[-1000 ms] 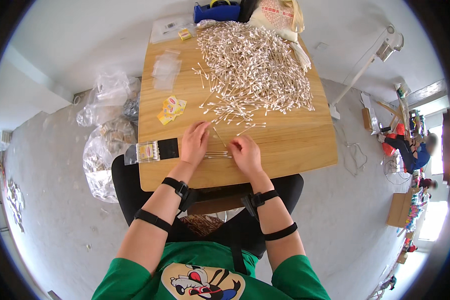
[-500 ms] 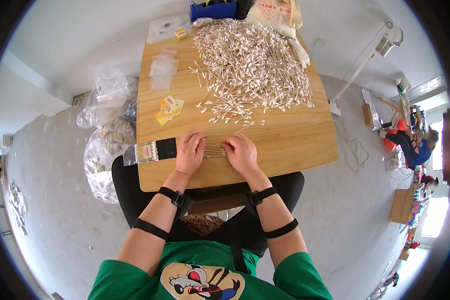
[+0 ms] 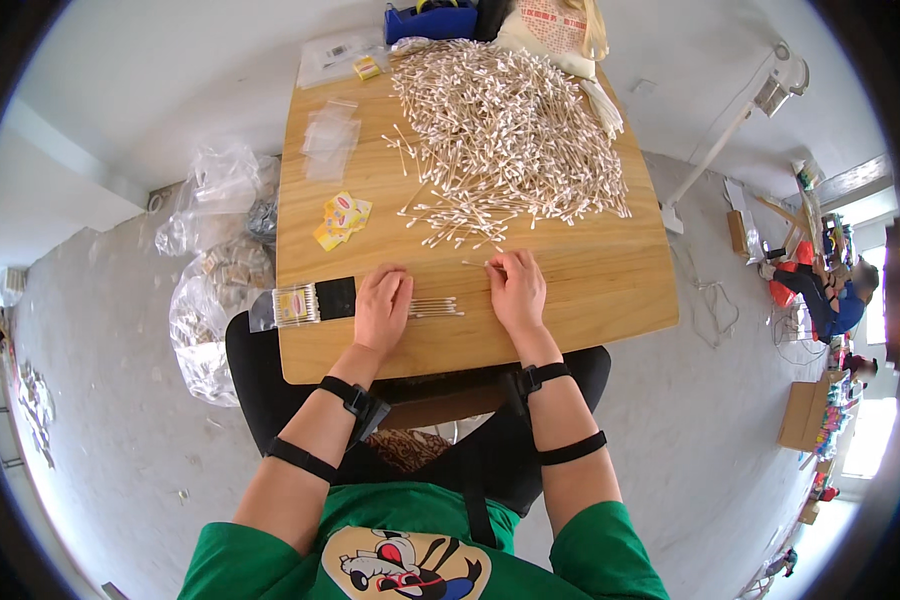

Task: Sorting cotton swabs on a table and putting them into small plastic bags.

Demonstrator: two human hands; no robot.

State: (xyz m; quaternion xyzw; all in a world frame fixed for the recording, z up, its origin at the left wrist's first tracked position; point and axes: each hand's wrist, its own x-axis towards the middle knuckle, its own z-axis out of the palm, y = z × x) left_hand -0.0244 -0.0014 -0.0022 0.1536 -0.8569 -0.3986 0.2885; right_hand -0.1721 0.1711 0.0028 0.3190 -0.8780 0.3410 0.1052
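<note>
My left hand (image 3: 382, 305) lies closed over the left ends of a small row of cotton swabs (image 3: 435, 306), whose right tips stick out past its fingers. To the right and a little farther off, my right hand (image 3: 518, 290) pinches the right end of a single cotton swab (image 3: 475, 263). Left of my left hand is a black flat piece (image 3: 335, 297), and beside it a clear bag (image 3: 295, 305) with swabs and a yellow card inside. The large heap of loose cotton swabs (image 3: 510, 130) covers the far middle and right of the table.
Yellow cards (image 3: 342, 220) and clear flat bags (image 3: 330, 140) lie on the wooden table's left side (image 3: 590, 290). A blue tape dispenser (image 3: 430, 22) and a white sack (image 3: 550, 40) stand at the far edge. Filled plastic bags (image 3: 220, 300) sit on the floor at left.
My right hand has left the row of swabs and moved right and slightly away, now at a single swab. The row's right ends are uncovered. My left hand has stayed nearly in place.
</note>
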